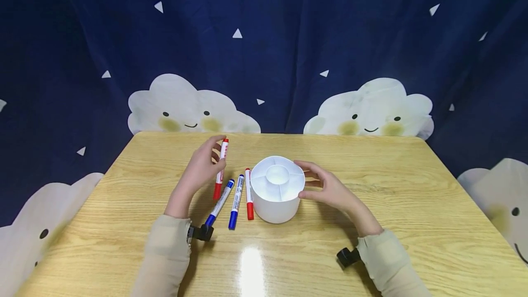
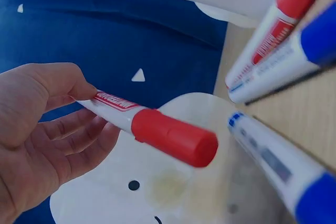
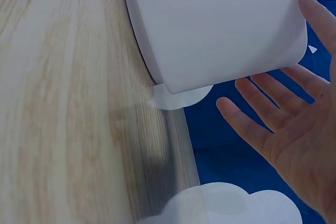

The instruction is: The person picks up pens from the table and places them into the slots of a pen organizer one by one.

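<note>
My left hand (image 1: pixel 199 168) pinches a marker with a red cap (image 2: pixel 178 136) between thumb and fingers, keeping it raised with the cap pointing down. A round white desk organizer (image 1: pixel 275 212), split into compartments around a central ring, stands upright on the table. Beside its right wall is my right hand (image 1: pixel 332 190), with fairly straight fingers spread and the thumb touching near the rim. Left of the organizer lie a second red marker (image 1: pixel 249 191) and two blue markers, one nearer the organizer (image 1: pixel 237 200) and one slanted by the left hand (image 1: pixel 220 203).
The wooden table (image 1: pixel 412 187) extends to both sides and toward the front. A dark blue curtain (image 1: pixel 280 49) with cloud and triangle prints hangs behind it. Each wrist carries a small black camera, one on the left (image 1: pixel 202 232) and one on the right (image 1: pixel 348 257).
</note>
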The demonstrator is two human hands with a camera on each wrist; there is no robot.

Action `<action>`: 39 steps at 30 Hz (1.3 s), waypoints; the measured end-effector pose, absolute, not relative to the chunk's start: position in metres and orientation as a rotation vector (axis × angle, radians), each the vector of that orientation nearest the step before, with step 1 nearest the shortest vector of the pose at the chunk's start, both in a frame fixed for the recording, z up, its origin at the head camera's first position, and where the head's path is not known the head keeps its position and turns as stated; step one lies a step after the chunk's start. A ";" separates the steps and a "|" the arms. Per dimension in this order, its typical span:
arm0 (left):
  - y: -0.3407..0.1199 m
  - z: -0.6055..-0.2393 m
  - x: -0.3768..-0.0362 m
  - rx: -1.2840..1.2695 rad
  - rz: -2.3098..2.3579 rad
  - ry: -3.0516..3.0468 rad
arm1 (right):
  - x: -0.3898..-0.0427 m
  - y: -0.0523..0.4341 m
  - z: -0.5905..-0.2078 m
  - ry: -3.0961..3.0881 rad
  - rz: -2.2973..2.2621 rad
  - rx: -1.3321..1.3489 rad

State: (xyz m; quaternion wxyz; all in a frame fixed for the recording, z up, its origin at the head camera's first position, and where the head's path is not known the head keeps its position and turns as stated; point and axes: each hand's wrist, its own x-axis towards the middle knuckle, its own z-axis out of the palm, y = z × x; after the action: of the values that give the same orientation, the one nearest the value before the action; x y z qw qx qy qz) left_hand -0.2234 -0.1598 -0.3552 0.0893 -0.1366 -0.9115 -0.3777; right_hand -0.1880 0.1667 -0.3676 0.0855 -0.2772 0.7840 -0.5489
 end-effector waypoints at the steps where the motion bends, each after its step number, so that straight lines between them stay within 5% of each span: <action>1: -0.159 -0.353 -0.224 -0.416 -1.126 -2.693 | -0.188 0.166 -0.367 2.337 -1.634 -0.828; 17: -0.143 -0.326 -0.229 -0.454 -1.205 -2.485 | -0.204 0.173 -0.390 2.356 -1.614 -0.858; 39: -0.112 -0.302 -0.229 -0.600 -1.313 -2.113 | -0.190 0.167 -0.369 2.329 -1.641 -0.841</action>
State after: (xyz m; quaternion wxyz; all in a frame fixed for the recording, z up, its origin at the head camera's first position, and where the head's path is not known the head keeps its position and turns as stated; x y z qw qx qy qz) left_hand -0.2288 -0.1117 -0.3017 0.2871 -0.2245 -0.7911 -0.4913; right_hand -0.1901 0.1669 -0.3694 0.0853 -0.2821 0.7812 -0.5503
